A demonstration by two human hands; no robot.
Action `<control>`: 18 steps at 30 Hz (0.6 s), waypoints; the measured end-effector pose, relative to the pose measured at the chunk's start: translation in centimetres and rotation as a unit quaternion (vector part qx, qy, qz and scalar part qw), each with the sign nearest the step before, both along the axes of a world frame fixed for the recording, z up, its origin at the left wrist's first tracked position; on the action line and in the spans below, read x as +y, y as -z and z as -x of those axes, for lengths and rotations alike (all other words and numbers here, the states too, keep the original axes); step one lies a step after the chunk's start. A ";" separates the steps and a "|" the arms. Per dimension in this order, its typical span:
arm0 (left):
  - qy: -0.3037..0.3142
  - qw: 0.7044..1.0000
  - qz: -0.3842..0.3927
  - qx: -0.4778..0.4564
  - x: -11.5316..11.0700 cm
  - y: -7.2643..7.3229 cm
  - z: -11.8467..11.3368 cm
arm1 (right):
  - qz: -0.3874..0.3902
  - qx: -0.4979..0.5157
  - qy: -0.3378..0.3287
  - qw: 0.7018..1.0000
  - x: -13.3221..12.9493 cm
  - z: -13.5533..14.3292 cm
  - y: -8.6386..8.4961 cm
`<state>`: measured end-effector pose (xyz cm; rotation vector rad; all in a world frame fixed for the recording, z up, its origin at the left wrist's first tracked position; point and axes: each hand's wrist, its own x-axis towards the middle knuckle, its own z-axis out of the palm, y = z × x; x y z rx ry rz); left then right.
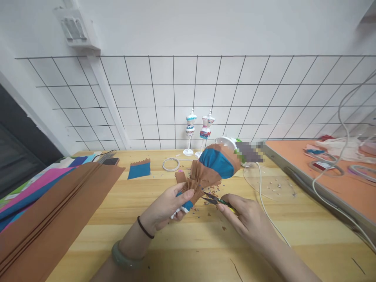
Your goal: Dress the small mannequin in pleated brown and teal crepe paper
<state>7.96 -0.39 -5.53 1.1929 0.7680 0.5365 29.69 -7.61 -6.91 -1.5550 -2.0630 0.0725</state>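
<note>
My left hand (169, 203) is closed around the gathered neck of a brown and blue cloth-like bundle (219, 162). The bundle's rounded, puffed end points away to the upper right, and blue and white material shows below my thumb. In my right hand (249, 217) is a pair of small scissors (213, 199) with dark blades and some yellow at the handle. The blades are parted, their tips close to the bundle's brown gathered edge; whether they touch it I cannot tell. Small brown and blue scraps (209, 214) lie on the table beneath.
Layered coloured sheets (67, 196), brown on top, cover the left side. A blue and brown piece (139, 170) and a ring (170, 164) lie farther back. Two small mannequins (190, 131) stand near the wall. A white cable (263, 199) runs right of my hand, beside an orange-topped surface (293, 156).
</note>
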 end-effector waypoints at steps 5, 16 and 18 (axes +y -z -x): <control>-0.018 1.000 -0.017 0.019 -0.1 0.1 -0.1 | -0.009 0.003 0.007 1.000 -0.2 0.1 0.0; -0.031 0.999 -0.023 0.028 -0.5 -0.3 -0.4 | -0.014 0.018 0.011 1.000 -0.2 0.6 -0.5; -0.028 0.999 -0.026 0.029 -0.6 -0.2 -0.4 | -0.012 0.020 0.007 1.000 -0.3 0.6 -0.4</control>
